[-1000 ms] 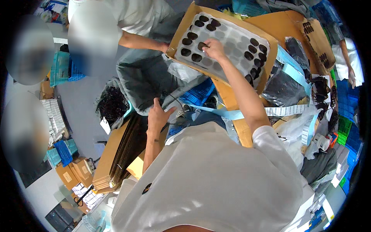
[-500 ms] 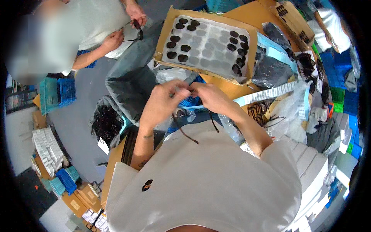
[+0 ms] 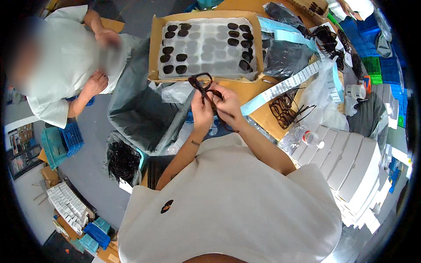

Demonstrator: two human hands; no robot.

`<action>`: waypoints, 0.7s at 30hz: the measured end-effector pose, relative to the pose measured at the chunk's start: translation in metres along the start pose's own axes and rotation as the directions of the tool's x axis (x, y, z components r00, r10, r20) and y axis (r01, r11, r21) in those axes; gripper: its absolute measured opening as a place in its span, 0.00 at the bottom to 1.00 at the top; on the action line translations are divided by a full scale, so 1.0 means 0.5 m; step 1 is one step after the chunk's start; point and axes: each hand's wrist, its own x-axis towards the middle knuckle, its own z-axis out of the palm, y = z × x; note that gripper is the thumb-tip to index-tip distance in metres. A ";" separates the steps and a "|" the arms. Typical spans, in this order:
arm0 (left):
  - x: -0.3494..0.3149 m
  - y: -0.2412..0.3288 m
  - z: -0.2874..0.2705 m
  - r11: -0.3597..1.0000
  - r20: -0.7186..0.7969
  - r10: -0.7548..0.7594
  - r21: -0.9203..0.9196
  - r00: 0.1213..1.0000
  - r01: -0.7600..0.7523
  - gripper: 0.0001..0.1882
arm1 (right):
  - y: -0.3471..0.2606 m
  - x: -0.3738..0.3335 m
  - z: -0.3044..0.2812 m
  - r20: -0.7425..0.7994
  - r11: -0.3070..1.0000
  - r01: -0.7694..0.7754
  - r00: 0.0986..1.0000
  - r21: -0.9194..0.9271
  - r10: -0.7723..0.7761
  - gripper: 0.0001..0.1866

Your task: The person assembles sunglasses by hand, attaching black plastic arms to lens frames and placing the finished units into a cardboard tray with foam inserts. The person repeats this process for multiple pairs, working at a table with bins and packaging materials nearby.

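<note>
Just in front of the cardboard tray's near edge, both my hands hold a dark eyeglass frame (image 3: 203,80). Its rim stands up above my fingers, and a temple arm hangs down near my right wrist. My left hand (image 3: 201,110) is closed round the lower part of the frame. From the other side, my right hand (image 3: 227,104) grips it with the fingers pressed together. The fingers hide part of the frame. Beyond them, the cardboard tray (image 3: 153,50) contains rows of dark oval lenses (image 3: 181,57) on white tissue, with more showing faintly underneath.
A grey-lined bin (image 3: 131,109) stands left of my hands, near a bag of dark pieces (image 3: 123,160). Eyeglass frames (image 3: 283,109) lie to the right, beside a clear bottle (image 3: 312,139) and white boxes (image 3: 342,160). A co-worker (image 3: 66,57) is at the far left.
My hands have turned the eyeglass frame upright, so its rim now shows above the fingers. The view has shifted, and the co-worker's hands have moved and one is blurred.
</note>
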 end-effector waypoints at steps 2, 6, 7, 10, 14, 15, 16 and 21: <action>0.010 -0.020 0.007 0.998 -0.032 -0.027 -0.052 0.999 0.025 0.13 | 0.001 0.017 0.001 -0.010 0.999 0.037 0.999 0.006 -0.037 0.08; 0.034 -0.033 0.029 0.968 -0.009 0.060 0.246 0.998 -0.056 0.12 | 0.123 0.064 -0.017 -0.045 0.986 0.074 0.997 0.146 -0.068 0.06; 0.043 -0.038 0.042 0.979 -0.022 0.043 0.203 0.999 -0.038 0.13 | 0.148 0.077 -0.029 0.011 0.966 0.087 0.996 0.243 -0.093 0.09; 0.090 -0.046 0.062 0.991 -0.093 -0.079 -0.111 0.993 0.069 0.14 | 0.065 0.120 -0.054 0.084 0.906 -0.148 0.989 0.397 0.124 0.17; 0.142 -0.010 0.072 0.865 -0.121 -0.288 -0.458 0.950 0.204 0.12 | 0.035 0.169 -0.117 0.163 0.600 -0.389 0.904 0.700 0.396 0.25; 0.156 -0.018 0.065 0.843 -0.138 -0.260 -0.516 0.956 0.155 0.12 | 0.048 0.196 -0.132 0.098 0.682 -0.315 0.936 0.660 0.338 0.22; 0.169 -0.032 0.051 0.815 -0.158 -0.233 -0.570 0.960 0.104 0.12 | 0.061 0.218 -0.145 -0.050 0.859 -0.233 0.957 0.455 0.286 0.19; 0.148 0.031 -0.032 0.785 0.004 -0.350 -0.544 0.937 0.295 0.12 | 0.085 0.308 -0.206 -0.018 0.265 0.041 0.976 -0.963 -0.215 0.07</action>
